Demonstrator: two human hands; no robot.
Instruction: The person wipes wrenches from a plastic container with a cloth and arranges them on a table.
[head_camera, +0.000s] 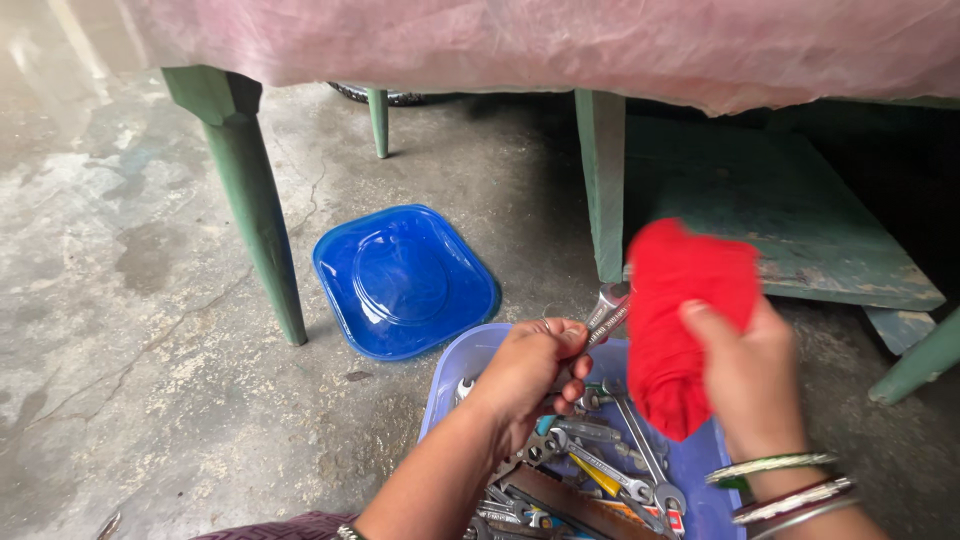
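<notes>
left hand (528, 372) fingers curled tight around a steel spanner (606, 312), gripping it low on the shank, open-jaw end sticking up and to the right. right hand (748, 375) clamped on a bunched red cloth (682, 320), thumb on the near side, cloth pressed against the spanner head. bangles (790, 487) on the right wrist. both hands sit over a pale blue plastic tub (460, 365) on the floor, full of loose spanners (610, 470) and other hand tools; can't tell the exact kinds lower down. blue square lid (405, 280) lies flat on the concrete floor (130, 300) just beyond the tub, beside a green table leg (255, 215). pink sheet (560, 40) hangs over the table. worn green board (800, 220) sits under it at right.
</notes>
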